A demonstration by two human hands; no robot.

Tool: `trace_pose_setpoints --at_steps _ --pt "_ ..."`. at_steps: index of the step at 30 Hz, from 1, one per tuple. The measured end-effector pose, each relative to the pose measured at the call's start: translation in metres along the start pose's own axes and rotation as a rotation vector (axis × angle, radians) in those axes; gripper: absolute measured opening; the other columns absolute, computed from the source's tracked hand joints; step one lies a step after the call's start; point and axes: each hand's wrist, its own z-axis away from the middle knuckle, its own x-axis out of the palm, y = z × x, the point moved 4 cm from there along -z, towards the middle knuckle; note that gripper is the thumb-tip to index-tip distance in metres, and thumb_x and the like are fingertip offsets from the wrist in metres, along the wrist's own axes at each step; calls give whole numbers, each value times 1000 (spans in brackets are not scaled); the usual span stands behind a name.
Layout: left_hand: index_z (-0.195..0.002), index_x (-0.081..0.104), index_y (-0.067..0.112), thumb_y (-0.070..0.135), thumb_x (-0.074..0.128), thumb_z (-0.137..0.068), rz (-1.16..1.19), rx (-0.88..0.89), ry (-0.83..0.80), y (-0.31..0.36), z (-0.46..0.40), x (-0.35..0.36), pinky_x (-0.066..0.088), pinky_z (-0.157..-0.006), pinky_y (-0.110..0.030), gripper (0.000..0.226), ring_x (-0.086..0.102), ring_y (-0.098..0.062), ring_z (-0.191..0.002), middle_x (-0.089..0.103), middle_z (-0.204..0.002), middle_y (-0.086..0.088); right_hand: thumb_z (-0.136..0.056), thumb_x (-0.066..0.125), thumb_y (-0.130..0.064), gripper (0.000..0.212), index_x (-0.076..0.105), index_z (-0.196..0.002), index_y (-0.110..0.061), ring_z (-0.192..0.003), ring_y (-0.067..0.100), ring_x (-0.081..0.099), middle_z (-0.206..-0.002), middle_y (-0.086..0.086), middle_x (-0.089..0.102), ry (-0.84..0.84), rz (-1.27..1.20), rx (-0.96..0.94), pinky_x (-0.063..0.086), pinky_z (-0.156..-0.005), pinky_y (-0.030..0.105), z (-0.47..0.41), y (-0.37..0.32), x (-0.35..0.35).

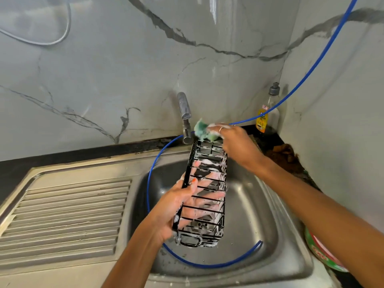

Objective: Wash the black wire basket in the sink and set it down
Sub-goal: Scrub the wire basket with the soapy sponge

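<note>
The black wire basket [204, 196], a long narrow rack of thin metal bars streaked with white suds, hangs tilted over the bowl of the stainless steel sink [255, 221] at centre frame, its far end up near the grey metal tap [185, 117] and its near end low. The left hand [182, 206] grasps it from the left, thumb over the side rail and fingers reaching beneath the bars. The right hand [232, 140] clutches a green and yellow foamy sponge [204, 129] pressed to the basket's upper end. A thin blue hose [199, 263] loops around inside the bowl and runs up toward the upper right of the frame. A clear dish soap bottle with a yellow label [267, 115] stands at the right, against the marble wall.

This looks like the scrubbing step, with soap on and no rinse begun; no water is seen running. Next, the sponge likely needs to travel down the remaining bars, then the basket needs rinsing before it is put down, perhaps on the ribbed draining board [62, 215] at lower left.
</note>
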Motion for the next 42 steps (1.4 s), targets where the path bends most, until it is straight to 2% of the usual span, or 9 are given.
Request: trace_pose_setpoints --at_steps 4,7,14,23,27,31,35,39,42 --pt "-142 39 30 24 45 -94 9 24 -4 0 -3 -5 47 -99 -52 50 56 -29 -124 60 -134 -7 -75 42 18 64 60 -127 -15 -102 31 63 -116 14 67 13 -13 161 49 -90 34 5 6 5" --pt "-139 43 31 24 52 -91 -4 -17 -41 -7 -1 -5 52 -92 -51 49 56 -31 -124 59 -136 -3 -74 42 16 66 60 -127 -18 -98 34 64 -113 15 68 102 -3 212 52 -86 41 33 7 1" --pt "-142 43 26 23 44 -94 75 -51 -55 -20 -6 10 55 -88 -47 48 60 -37 -118 58 -137 -3 -71 42 22 65 58 -127 -6 -125 22 52 -134 10 55 43 11 158 33 -110 27 53 16 -7" --pt "-132 53 12 32 44 -96 95 4 185 -18 -33 15 46 -100 -49 42 62 -33 -115 65 -123 -17 -70 45 9 67 54 -131 -16 -117 28 57 -137 5 54 -196 108 51 46 -97 41 54 -2 12" --pt "-99 71 9 58 40 -91 2 -20 309 -18 -41 5 51 -71 -33 57 70 -24 -83 73 -93 -14 -76 45 9 64 53 -133 -19 -120 27 55 -133 6 57 -207 8 114 43 -101 38 78 -37 9" --pt "-113 65 15 64 34 -90 34 64 361 -15 -33 -6 52 -79 -40 61 71 -23 -92 75 -98 -10 -73 43 12 70 51 -135 -19 -126 24 50 -139 3 52 -274 -105 88 44 -101 38 119 -77 -5" --pt "-87 79 14 65 28 -92 94 40 297 -17 -29 -3 54 -74 -37 72 73 -22 -75 74 -87 -16 -75 43 12 66 56 -130 -22 -110 23 61 -130 2 60 -262 -122 144 48 -94 36 114 -72 -16" --pt "-117 68 12 63 34 -93 173 66 333 -12 -30 -3 45 -98 -43 66 65 -29 -101 68 -116 -18 -75 42 13 60 60 -124 -17 -103 29 64 -127 4 62 -149 -43 150 52 -87 42 82 -59 -17" --pt "-118 65 12 56 39 -95 176 86 387 -11 -35 -5 49 -86 -38 56 71 -25 -87 72 -104 -13 -77 42 8 56 59 -125 -16 -104 33 60 -128 7 59 -225 9 150 48 -86 41 84 -67 -4"
